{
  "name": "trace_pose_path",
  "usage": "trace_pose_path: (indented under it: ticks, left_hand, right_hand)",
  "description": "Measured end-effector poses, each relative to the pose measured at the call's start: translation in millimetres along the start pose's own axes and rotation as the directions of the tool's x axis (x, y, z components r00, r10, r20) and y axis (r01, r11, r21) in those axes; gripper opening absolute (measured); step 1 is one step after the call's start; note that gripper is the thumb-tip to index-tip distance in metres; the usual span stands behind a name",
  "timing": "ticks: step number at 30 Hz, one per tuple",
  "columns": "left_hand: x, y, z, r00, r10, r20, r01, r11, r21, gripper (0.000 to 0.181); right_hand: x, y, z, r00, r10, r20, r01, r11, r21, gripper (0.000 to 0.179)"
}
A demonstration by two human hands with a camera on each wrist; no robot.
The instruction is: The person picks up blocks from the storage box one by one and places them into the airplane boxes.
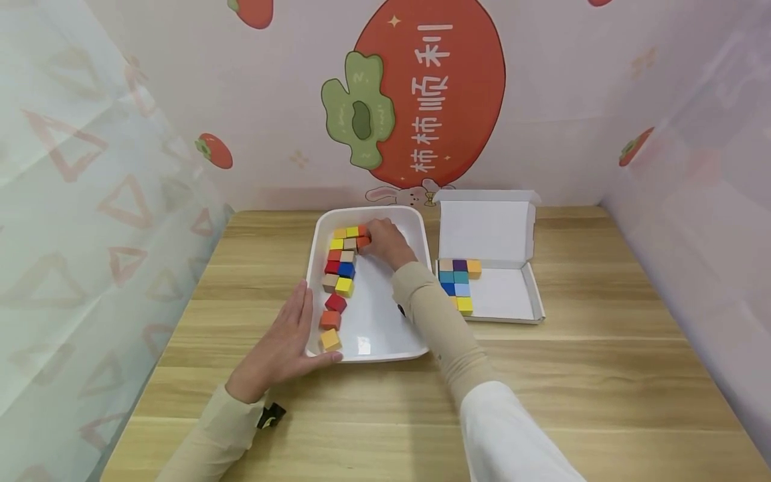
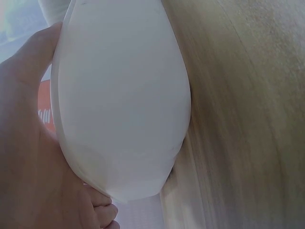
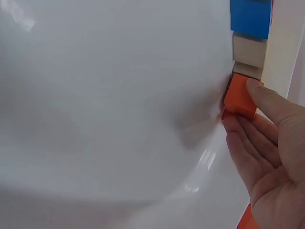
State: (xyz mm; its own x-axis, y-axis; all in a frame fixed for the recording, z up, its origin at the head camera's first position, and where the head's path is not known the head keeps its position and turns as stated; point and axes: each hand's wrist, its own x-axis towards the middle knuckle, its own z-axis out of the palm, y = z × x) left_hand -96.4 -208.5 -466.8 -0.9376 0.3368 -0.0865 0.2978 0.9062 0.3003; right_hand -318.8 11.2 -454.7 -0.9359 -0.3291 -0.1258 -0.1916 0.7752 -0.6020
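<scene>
A white tray (image 1: pixel 382 321) holds several coloured cubes along its left side. My left hand (image 1: pixel 286 341) rests against the tray's front left corner, fingers straight along the left rim and thumb along the front. In the left wrist view, the white tray wall (image 2: pixel 124 95) fills the space beside that hand. Inside the tray at the far end, my right hand (image 1: pixel 388 242) reaches over the cube rows. Its thumb lies on an orange cube (image 3: pixel 240 97), pinched against the fingers, beside a wooden cube (image 3: pixel 249 50). Another orange piece shows just below the held one.
An open white cardboard box (image 1: pixel 502 291) stands right of the tray, its lid (image 1: pixel 484 231) raised at the back. Several cubes (image 1: pixel 460 276) sit in rows at its left. Patterned cloth walls (image 1: pixel 277 107) border the wooden table (image 1: pixel 578 395).
</scene>
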Motion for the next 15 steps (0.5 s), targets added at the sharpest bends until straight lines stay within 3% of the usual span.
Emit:
trace_pose_path:
  ticks: [8, 15]
  left_hand:
    - [1.2, 1.1, -1.2, 1.0, -0.01, 0.015, 0.01, 1.0, 0.005, 0.136]
    - [1.3, 2.7, -1.2, 0.999, -0.025, 0.028, 0.025, 1.0, 0.007, 0.136]
  right_hand:
    - [-12.7, -6, -26, 0.998, -0.069, -0.009, 0.069, 0.998, -0.016, 0.025]
    - [-31.2, -8, -58, 0.991, -0.134, 0.004, 0.134, 0.987, -0.087, 0.036]
